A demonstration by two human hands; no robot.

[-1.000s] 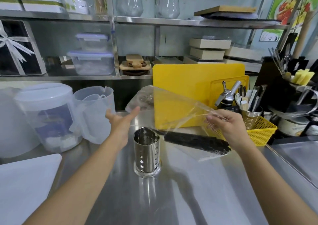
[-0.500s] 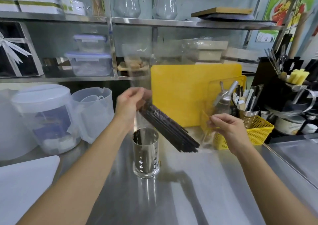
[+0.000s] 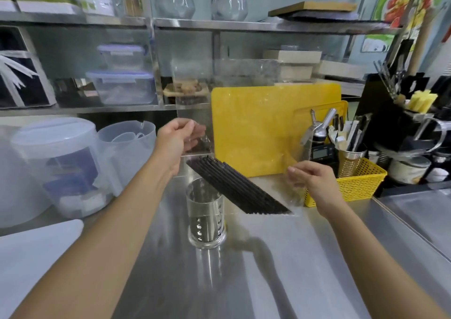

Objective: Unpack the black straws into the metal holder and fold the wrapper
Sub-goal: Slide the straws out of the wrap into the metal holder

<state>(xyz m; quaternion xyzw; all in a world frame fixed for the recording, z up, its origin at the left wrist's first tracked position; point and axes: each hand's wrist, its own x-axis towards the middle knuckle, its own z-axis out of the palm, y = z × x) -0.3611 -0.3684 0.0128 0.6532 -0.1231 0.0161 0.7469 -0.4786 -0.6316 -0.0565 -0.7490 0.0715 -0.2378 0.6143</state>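
Note:
A bundle of black straws lies slanted inside a clear plastic wrapper, held in the air above the steel counter. My left hand pinches the wrapper at its upper left edge. My right hand pinches the wrapper's lower right edge. The perforated metal holder stands upright on the counter just below the straws' upper end, and looks empty inside.
A yellow cutting board leans behind the straws. A yellow basket with utensils sits right of my right hand. Plastic tubs stand at left, a white board lies near left. Shelves with boxes run behind.
My left hand went from open beside the holder to pinching the wrapper. The wrapper has been lifted and spread upright, and the straws have slid into a slant above the holder.

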